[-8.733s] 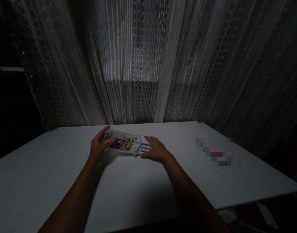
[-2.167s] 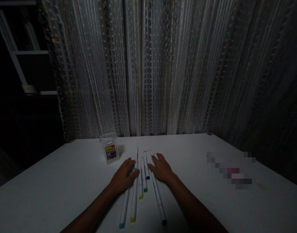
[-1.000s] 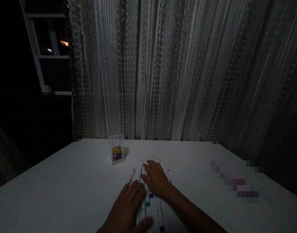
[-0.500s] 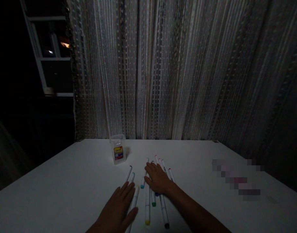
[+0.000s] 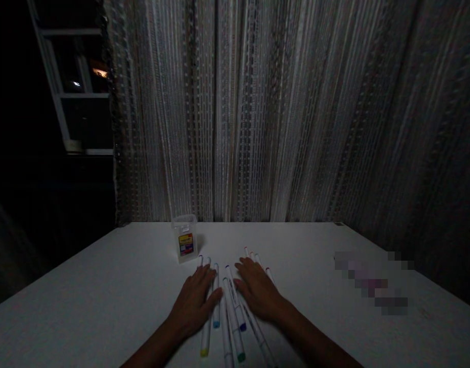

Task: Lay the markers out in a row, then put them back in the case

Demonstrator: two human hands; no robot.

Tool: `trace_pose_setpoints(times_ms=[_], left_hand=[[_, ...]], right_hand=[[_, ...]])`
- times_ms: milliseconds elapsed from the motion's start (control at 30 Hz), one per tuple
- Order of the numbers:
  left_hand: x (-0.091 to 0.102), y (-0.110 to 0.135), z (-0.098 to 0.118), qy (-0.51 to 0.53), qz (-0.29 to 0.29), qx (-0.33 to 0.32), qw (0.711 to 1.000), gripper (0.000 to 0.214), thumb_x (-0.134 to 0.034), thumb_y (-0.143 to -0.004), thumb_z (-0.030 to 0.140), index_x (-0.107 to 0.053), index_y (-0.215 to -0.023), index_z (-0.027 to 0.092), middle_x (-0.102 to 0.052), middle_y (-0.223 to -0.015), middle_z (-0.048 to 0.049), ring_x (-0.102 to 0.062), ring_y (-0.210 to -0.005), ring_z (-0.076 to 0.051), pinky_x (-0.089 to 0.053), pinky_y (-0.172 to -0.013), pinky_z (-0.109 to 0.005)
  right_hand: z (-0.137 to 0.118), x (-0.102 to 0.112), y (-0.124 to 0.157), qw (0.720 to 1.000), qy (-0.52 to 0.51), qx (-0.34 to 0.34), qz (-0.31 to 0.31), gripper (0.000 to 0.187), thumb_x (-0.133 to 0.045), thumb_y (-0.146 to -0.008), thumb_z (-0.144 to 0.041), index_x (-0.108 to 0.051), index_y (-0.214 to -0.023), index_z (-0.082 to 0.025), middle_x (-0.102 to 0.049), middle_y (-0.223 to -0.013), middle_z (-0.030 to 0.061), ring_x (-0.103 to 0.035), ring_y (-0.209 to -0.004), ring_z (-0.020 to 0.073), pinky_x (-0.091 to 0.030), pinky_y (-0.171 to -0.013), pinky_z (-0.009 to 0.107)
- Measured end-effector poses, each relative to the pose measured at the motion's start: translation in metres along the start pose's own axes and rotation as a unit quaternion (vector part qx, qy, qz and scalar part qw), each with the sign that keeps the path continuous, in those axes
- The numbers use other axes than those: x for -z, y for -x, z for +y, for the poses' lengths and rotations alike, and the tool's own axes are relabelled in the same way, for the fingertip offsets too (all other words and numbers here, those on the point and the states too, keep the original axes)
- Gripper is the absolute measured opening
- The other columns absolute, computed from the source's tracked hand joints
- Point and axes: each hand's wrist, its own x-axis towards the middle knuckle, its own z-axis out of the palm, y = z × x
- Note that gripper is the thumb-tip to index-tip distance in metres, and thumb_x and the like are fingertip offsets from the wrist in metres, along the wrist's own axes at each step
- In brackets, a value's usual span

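Several white markers with coloured ends lie on the white table, most pointing away from me. My left hand rests palm down with fingers stretched over the markers on the left, hiding parts of them. Beside its thumb lies a light-blue-ended marker, and a yellow-ended marker sticks out below the palm. My right hand lies flat, fingers apart, over markers on the right. Between the hands are a green-ended marker and a dark-blue-ended marker.
A clear plastic container with a yellow and blue label stands upright behind my left hand. A blurred, pixelated patch covers something at the table's right. A patterned curtain hangs behind the table, with a dark window at the left.
My left hand has moved forward and slightly right onto the left markers. Several markers in the middle have shifted, and the light-blue-ended one now lies farther left. My right hand has moved slightly right.
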Motion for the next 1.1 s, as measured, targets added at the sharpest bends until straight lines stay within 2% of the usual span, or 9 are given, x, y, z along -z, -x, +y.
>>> trace_pose_setpoints(times_ms=[100, 233, 400, 467, 667, 767, 867, 1000, 1100], left_hand=[[0.007, 0.011, 0.012, 0.014, -0.050, -0.050, 0.997, 0.066, -0.039, -0.084, 0.064, -0.037, -0.139, 0.028, -0.030, -0.148, -0.0108, -0.024, -0.136, -0.036, -0.024, -0.104, -0.064], [0.007, 0.029, 0.032, 0.009, -0.107, -0.136, 0.985, 0.075, -0.048, -0.074, 0.071, -0.030, -0.140, 0.039, -0.027, -0.150, -0.0075, -0.021, -0.136, -0.041, -0.015, -0.100, -0.074], [0.000, 0.019, 0.040, -0.016, -0.073, -0.112, 0.991, 0.066, -0.042, -0.081, 0.066, -0.039, -0.138, 0.032, -0.036, -0.145, -0.0109, -0.028, -0.134, -0.039, -0.020, -0.102, -0.069], [0.001, 0.013, 0.037, -0.021, -0.073, -0.116, 0.990, 0.065, -0.040, -0.082, 0.066, -0.037, -0.139, 0.034, -0.035, -0.146, -0.0106, -0.027, -0.134, -0.040, -0.019, -0.101, -0.071], [0.004, 0.019, 0.035, -0.017, -0.092, -0.123, 0.988, 0.064, -0.039, -0.083, 0.066, -0.036, -0.139, 0.035, -0.035, -0.146, -0.0095, -0.025, -0.135, -0.040, -0.015, -0.101, -0.073], [-0.006, 0.028, 0.042, -0.014, -0.099, -0.132, 0.986, 0.068, -0.043, -0.081, 0.066, -0.031, -0.141, 0.035, -0.030, -0.149, -0.0086, -0.023, -0.136, -0.039, -0.016, -0.102, -0.071], [-0.020, 0.034, 0.055, -0.021, -0.147, -0.160, 0.976, 0.071, -0.055, -0.077, 0.059, -0.032, -0.140, 0.035, -0.029, -0.149, -0.0100, -0.022, -0.135, -0.041, -0.018, -0.099, -0.074], [-0.022, 0.032, 0.074, -0.030, -0.170, -0.135, 0.976, 0.077, -0.064, -0.072, 0.048, -0.033, -0.140, 0.028, -0.026, -0.149, -0.0134, -0.019, -0.136, -0.042, -0.013, -0.100, -0.074], [-0.008, 0.024, 0.081, -0.011, -0.160, -0.106, 0.981, 0.075, -0.061, -0.075, 0.041, -0.030, -0.142, 0.027, -0.027, -0.149, -0.0105, -0.021, -0.137, -0.036, -0.012, -0.106, -0.067]], right_hand=[[0.025, 0.009, 0.029, 0.997, 0.016, -0.078, -0.019, 0.060, -0.032, -0.092, -0.049, -0.038, -0.139, -0.012, -0.025, -0.148, 0.0150, -0.017, -0.138, 0.0292, -0.017, -0.112, 0.048], [0.038, 0.006, 0.046, 0.996, 0.009, -0.083, -0.015, 0.066, -0.033, -0.090, -0.056, -0.031, -0.143, -0.016, -0.019, -0.150, 0.0131, -0.012, -0.139, 0.0288, -0.015, -0.112, 0.050], [0.030, 0.007, 0.017, 0.996, 0.005, -0.077, -0.040, 0.065, -0.033, -0.090, -0.056, -0.034, -0.142, -0.016, -0.019, -0.150, 0.0134, -0.009, -0.139, 0.0296, -0.012, -0.111, 0.050], [0.026, 0.008, 0.010, 0.996, -0.006, -0.067, -0.055, 0.064, -0.032, -0.091, -0.056, -0.037, -0.140, -0.016, -0.021, -0.150, 0.0130, -0.010, -0.139, 0.0296, -0.012, -0.111, 0.050], [0.012, 0.001, 0.039, 0.998, -0.045, -0.034, -0.030, 0.053, -0.027, -0.094, -0.049, -0.050, -0.131, -0.020, -0.033, -0.146, 0.0083, -0.016, -0.138, 0.0269, -0.017, -0.112, 0.048], [0.009, -0.008, 0.057, 0.999, -0.034, -0.023, -0.017, 0.051, -0.027, -0.094, -0.049, -0.052, -0.129, -0.020, -0.037, -0.143, 0.0093, -0.021, -0.137, 0.0288, -0.018, -0.111, 0.053], [0.011, -0.020, 0.065, 1.000, -0.011, -0.007, 0.015, 0.053, -0.028, -0.094, -0.049, -0.051, -0.130, -0.017, -0.040, -0.141, 0.0131, -0.027, -0.134, 0.0308, -0.023, -0.109, 0.056], [0.015, -0.034, 0.056, 0.997, 0.001, 0.007, 0.083, 0.054, -0.028, -0.094, -0.047, -0.049, -0.131, -0.013, -0.043, -0.138, 0.0164, -0.033, -0.132, 0.0310, -0.026, -0.107, 0.056], [0.015, -0.033, 0.035, 0.997, -0.010, -0.023, 0.068, 0.059, -0.027, -0.094, -0.048, -0.045, -0.134, -0.009, -0.039, -0.140, 0.0178, -0.030, -0.133, 0.0306, -0.024, -0.109, 0.054]])
